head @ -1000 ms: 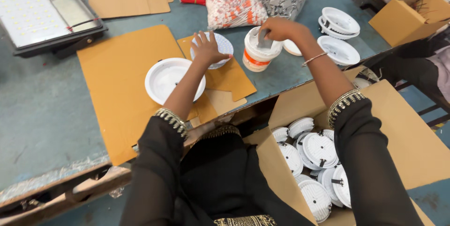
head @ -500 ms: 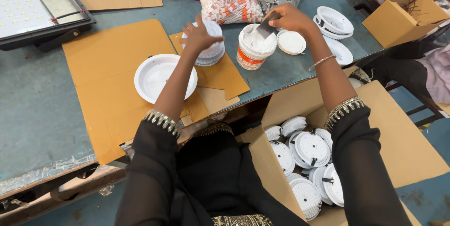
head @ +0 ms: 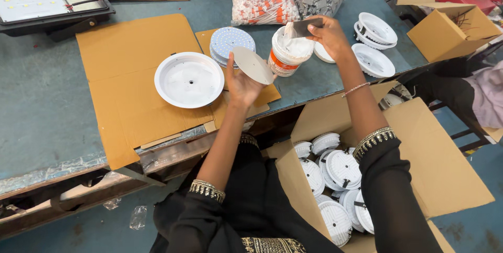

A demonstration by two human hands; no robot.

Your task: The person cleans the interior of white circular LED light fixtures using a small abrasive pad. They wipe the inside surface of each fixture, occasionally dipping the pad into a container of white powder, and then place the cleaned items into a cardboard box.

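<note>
Head view | left hand (head: 242, 82) pinches thin stiff disc (head: 253, 65) by edge, centre frame | right hand (head: 327, 33) grips flat spatula (head: 299, 27) over paste tub (head: 286, 52) | disc likely light, hold rim

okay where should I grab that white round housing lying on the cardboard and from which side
Take the white round housing by its raised outer rim, coming down from above. It lies flat, open face up, on the cardboard sheet, with bare cardboard all around the rim. The near edge, closest to the left hand, looks easiest to pinch.
</note>
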